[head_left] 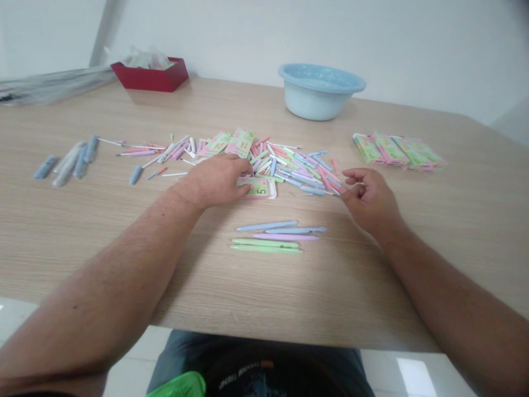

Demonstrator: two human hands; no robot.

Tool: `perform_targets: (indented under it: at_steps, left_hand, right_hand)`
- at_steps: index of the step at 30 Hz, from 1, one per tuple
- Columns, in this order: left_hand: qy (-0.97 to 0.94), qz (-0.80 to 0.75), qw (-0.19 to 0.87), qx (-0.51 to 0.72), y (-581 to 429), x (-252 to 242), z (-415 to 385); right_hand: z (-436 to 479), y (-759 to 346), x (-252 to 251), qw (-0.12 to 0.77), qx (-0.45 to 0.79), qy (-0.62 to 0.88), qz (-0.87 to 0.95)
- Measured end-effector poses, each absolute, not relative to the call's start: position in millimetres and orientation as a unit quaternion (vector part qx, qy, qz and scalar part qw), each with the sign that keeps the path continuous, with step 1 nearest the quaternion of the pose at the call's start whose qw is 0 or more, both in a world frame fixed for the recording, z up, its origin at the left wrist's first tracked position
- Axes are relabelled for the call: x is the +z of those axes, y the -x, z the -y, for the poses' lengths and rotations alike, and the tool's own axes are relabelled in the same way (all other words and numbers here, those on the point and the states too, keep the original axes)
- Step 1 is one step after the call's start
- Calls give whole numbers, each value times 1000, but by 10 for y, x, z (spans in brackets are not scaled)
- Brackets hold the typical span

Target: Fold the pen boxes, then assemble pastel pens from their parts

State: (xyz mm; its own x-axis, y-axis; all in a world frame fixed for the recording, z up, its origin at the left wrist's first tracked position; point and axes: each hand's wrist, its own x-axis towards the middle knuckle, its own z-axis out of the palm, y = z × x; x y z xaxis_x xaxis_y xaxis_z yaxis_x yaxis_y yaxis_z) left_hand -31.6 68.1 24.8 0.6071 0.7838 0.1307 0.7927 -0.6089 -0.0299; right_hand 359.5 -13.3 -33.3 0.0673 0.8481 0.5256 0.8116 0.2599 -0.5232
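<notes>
A wide heap of pastel pen parts [289, 162] lies across the middle of the wooden table [454, 231]. My left hand [217, 179] rests knuckles-up on a packaging card marked 5 [262, 190] at the heap's near edge, fingers curled and pressing on it. My right hand [370, 198] sits at the heap's right end, fingers curled in a pinch on a thin pen part [336, 191]. Several assembled pens [275, 236], blue, purple and green, lie side by side in front of me between both hands.
A light blue basin [320, 91] stands at the back centre. A red tray with plastic bags [151, 74] is at the back left. Filled pen packs [397, 150] lie at the right. Grey-blue pen barrels [70, 160] lie at the left.
</notes>
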Motion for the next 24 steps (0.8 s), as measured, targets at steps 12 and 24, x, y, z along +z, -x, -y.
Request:
perform_targets:
  at_steps: [12,24]
  left_hand:
    - [874,485,-28,19,328,202,-690]
    - [872,472,-13,-125,228,214,-575]
  right_hand:
    - [157,-3535,-309,403,34,606,685]
    - [196,-3463,-264,415,60,615,667]
